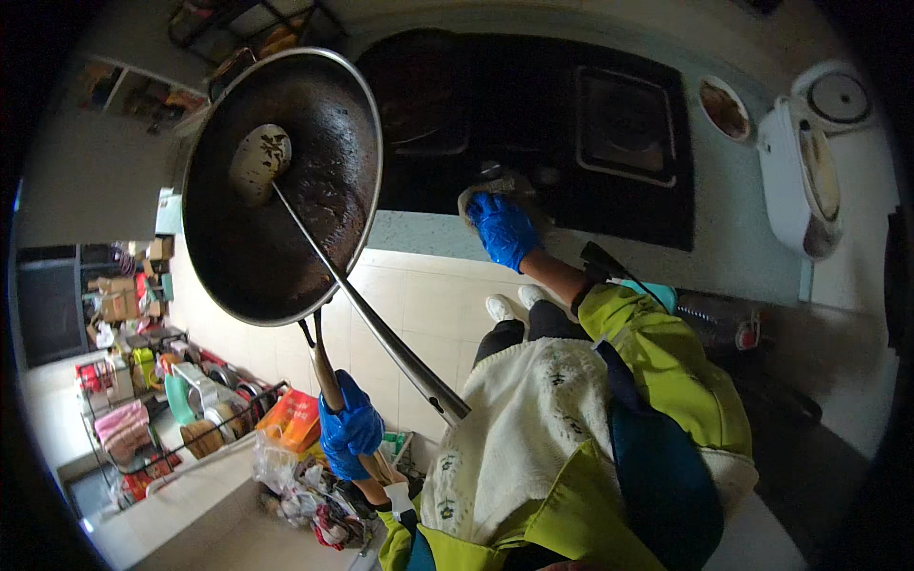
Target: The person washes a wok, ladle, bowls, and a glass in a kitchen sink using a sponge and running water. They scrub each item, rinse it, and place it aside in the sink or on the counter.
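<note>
My left hand (348, 426), in a blue glove, is closed around the handle of a dark wok (324, 228), which is held up off the stove and tilted. Brown residue coats the inside of the wok. A metal spatula (367, 309) lies across it, its spotted head inside and its long handle sticking out over the rim. My right hand (502, 228), also gloved in blue, grips a greyish cloth (515, 184) against the front edge of the black gas stove (533, 105), near the knobs. The palm side of that hand is hidden.
Right of the stove, a bowl with brown food (725, 108) and a white rice cooker (795, 181) with its lid up stand on the counter. A crowded rack (205, 409) and plastic bags (300, 485) are at the lower left. Tiled floor (419, 295) shows below the stove.
</note>
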Demonstrator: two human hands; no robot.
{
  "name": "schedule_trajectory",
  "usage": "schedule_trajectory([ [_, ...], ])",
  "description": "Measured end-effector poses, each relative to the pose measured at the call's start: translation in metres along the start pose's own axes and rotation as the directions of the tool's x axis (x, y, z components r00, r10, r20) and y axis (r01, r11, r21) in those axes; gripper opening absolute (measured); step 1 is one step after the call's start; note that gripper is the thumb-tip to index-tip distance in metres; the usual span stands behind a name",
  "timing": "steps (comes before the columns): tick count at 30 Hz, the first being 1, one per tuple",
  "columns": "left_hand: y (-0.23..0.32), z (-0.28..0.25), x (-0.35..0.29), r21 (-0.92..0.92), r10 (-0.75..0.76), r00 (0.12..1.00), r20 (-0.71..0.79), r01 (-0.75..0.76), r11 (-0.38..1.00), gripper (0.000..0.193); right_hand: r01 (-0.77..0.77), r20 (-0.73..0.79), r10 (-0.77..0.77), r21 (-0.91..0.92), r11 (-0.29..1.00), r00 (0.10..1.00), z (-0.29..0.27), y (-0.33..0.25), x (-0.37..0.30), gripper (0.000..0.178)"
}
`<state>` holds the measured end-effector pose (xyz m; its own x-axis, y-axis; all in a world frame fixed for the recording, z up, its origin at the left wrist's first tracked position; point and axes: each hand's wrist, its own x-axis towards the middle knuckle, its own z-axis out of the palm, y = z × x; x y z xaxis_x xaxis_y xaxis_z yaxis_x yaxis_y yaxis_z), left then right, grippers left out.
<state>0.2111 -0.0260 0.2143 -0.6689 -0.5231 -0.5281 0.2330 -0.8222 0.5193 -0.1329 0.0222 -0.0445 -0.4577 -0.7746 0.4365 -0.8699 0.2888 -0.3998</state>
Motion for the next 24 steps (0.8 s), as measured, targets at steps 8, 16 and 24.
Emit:
schedule_trajectory([
  [8, -0.012, -0.031, -0.001, 0.083, 0.092, 0.985, -0.146, -0.081, 0.993, 0.018, 0.202, 0.121, -0.167, -0.394, 0.897, 0.978, 0.066, -0.016, 0.097, 0.046],
  [16, 0.021, -0.084, 0.014, 0.228, 0.118, 0.970, -0.214, -0.068, 0.971, 0.016, 0.028, 0.071, -0.023, -0.068, 0.997, 0.997, 0.161, -0.026, 0.137, 0.043],
  [24, 0.076, -0.140, 0.029, 0.276, 0.077, 0.989, -0.130, -0.039, 0.960, 0.015, 0.131, -0.043, -0.144, -0.220, 0.967, 0.989, 0.186, -0.046, 0.088, 0.039],
])
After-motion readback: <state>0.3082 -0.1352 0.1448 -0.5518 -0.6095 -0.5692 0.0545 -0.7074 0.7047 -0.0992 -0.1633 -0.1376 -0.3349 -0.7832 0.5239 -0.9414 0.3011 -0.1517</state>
